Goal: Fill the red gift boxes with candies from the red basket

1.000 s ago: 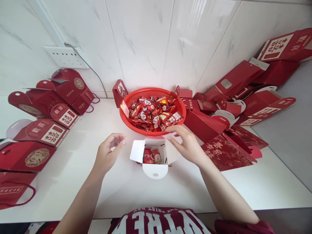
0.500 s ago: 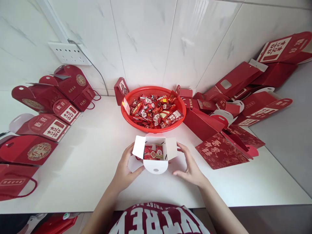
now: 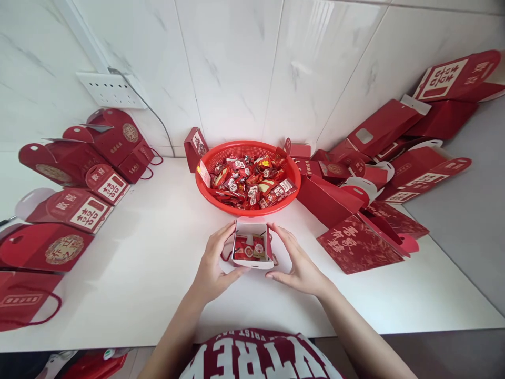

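Note:
A small box (image 3: 253,263) with a white inside and red outside stands on the white table, its top open and a few red and gold packets (image 3: 249,248) in it. My left hand (image 3: 216,263) is wrapped against the box's left side, fingers at the far corner and thumb near the front. Against the right side rests my right hand (image 3: 294,260), its fingers on the far edge and its thumb by the near corner. Dark red cord loops show beside the box. Just beyond it sits a red plastic basket (image 3: 248,211) full of red-wrapped sweets.
Red gift boxes (image 3: 65,248) line the left side of the table (image 3: 158,252). More boxes (image 3: 355,245) are heaped at the right. A small red box (image 3: 195,149) stands behind the basket, near the tiled wall.
The box's white side flaps, spread outward before, no longer stick out. The front flap has been raised. Both hands have closed in on the box's sides.

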Tool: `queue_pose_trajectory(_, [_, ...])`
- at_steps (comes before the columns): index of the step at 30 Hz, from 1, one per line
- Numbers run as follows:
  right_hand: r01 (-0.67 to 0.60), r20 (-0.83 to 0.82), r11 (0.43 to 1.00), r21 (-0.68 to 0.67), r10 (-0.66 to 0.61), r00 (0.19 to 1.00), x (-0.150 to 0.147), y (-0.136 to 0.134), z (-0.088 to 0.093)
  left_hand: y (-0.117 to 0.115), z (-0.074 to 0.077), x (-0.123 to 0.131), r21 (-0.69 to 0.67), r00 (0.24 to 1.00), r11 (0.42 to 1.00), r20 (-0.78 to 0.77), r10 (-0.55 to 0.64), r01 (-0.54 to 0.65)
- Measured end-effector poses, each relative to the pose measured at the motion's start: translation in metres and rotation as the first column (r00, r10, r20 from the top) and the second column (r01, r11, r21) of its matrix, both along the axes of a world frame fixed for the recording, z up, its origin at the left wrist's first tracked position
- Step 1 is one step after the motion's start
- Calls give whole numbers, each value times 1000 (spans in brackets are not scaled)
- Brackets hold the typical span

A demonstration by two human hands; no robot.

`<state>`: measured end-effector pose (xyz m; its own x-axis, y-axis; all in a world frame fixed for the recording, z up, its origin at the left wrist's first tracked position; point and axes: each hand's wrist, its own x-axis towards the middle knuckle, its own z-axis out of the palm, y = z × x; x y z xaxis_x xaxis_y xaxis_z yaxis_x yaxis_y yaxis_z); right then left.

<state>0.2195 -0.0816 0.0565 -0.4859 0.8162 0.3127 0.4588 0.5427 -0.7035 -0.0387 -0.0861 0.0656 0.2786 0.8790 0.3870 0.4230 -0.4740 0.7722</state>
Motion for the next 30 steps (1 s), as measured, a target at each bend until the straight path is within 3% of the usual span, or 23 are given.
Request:
queue_pose_trajectory(7, [-2,11,995,98,1,1000,-4,4,-6,5,-4,6,-30,996,1000,-88,6,-9])
queue_pose_trajectory(11, [75,-18,992,100,-73,997,-14,3,-4,3,-7,13,-44,989,997,-139,54,-61])
queue_pose_trajectory(13, [176,-99,984,28,-172,980,-23,3,-6,2,-9,16,-59,990,995,-117,78,-85])
queue_pose_trajectory(16, [277,-233,941,-195,-319,919,-34,8,-11,1,-12,18,-79,995,993,-48,86,-90])
queue_pose_trajectory(19, [120,-392,869,-479,-334,857,-39,15,-14,1,-14,13,-102,999,994,8,43,-42])
queue_pose_trajectory(21, [-7,-477,833,-553,-310,822,-40,15,-12,0,-13,7,-133,999,991,41,27,-21])
queue_pose_trajectory(25, [1,-474,902,-433,-228,851,-41,5,-6,-1,-11,-4,-132,997,990,51,50,-43])
queue_pose_trajectory(30, [-23,-227,987,-162,-15,974,-40,-9,-6,4,-7,-10,-44,986,985,-4,168,-168])
